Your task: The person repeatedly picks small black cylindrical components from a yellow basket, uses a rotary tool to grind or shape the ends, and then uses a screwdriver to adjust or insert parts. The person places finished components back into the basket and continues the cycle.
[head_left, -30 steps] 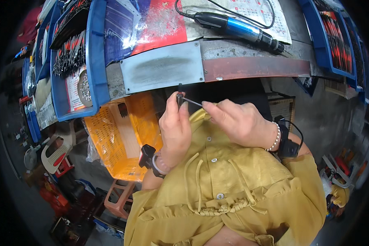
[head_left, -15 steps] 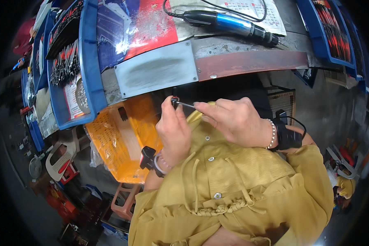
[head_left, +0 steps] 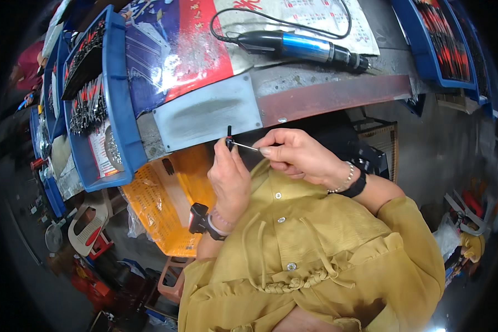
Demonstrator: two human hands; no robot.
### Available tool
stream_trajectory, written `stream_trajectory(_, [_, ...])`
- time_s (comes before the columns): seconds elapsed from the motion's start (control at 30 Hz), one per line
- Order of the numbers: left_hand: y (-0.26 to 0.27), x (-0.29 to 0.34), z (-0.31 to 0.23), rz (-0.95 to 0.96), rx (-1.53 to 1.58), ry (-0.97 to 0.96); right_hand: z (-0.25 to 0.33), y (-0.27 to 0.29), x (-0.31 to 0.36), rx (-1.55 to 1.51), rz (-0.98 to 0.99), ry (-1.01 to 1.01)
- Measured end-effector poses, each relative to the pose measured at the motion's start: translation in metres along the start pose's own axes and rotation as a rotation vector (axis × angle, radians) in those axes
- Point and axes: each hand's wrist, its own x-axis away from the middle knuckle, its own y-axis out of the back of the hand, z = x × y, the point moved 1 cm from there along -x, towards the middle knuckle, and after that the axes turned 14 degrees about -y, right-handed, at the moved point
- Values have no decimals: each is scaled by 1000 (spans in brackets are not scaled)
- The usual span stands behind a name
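My left hand (head_left: 229, 180) is closed, pinching a small black-and-red part (head_left: 229, 141) between thumb and fingertips, just off the bench's front edge. A short black end of the part points up. From its side a thin metal rod (head_left: 245, 146) runs across to my right hand (head_left: 307, 156). The thumb and fingers of that hand pinch the rod's other end; the fingertips cover whatever sits there. Both hands are raised in front of my mustard blouse. A pale metal plate (head_left: 207, 113), darkly smudged in the middle, lies on the bench edge beyond them.
A blue-and-black electric screwdriver (head_left: 307, 46) with a looped cord lies on the bench. Blue bins (head_left: 116, 99) of black-and-red parts stand at the left, and another blue bin (head_left: 434, 61) at the right. Below the bench sits an orange crate (head_left: 149, 193); a plastic stool (head_left: 174, 279) is nearby.
My right hand has drawn in toward me and slightly left, turning so its fingers curl more around the rod's end. The left hand keeps its pinch, and the view has shifted a little.
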Motion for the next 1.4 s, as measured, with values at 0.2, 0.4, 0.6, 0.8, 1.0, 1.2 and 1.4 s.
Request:
stream_trajectory(0.2, [20, 1, 0, 57, 1051, 549, 24, -12, 37, 1069, -319, 862])
stream_trajectory(0.4, [28, -2, -8, 57, 1233, 585, 20, -17, 45, 1151, -320, 881])
stream_trajectory(0.6, [33, 2, -11, 62, 1237, 569, 11, -16, 46, 1140, -334, 839])
stream_trajectory(0.8, [27, 9, -11, 63, 780, 377, 17, -10, 42, 724, -209, 546])
stream_trajectory(1.0, [18, 16, -13, 21, 320, 109, 9, -12, 46, 1337, -428, 866])
stream_trajectory(1.2, [14, 15, -17, -80, 165, 49, 4, -8, 24, 145, -104, 220])
stream_trajectory(1.4, [20, 15, -23, -8, 302, 98, 19, -19, 50, 1713, -501, 1017])
